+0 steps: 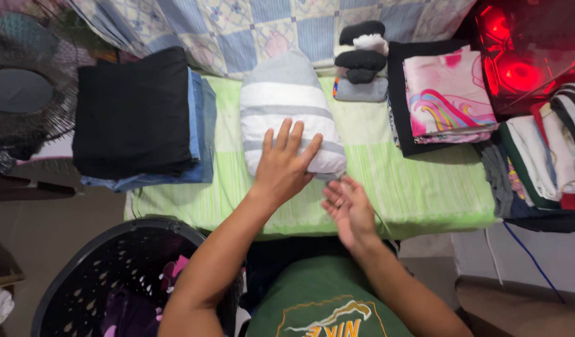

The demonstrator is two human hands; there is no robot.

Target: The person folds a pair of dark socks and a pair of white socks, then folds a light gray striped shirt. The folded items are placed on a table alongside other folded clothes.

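Folded grey-and-white striped garment point(290, 115) lies in the upper middle of the head view, on the green striped sheet point(418, 187). Left hand point(281, 165) presses flat on its near end, fingers spread, forearm reaching up from the lower centre. Right hand point(348, 209) hovers just right of it, open, palm turned inward, holding nothing. This looks like the last smoothing of a fold; a further move would call for both hands under the bundle. Dark folded stack point(135, 112) sits upper left, black laundry basket point(100, 281) lower left.
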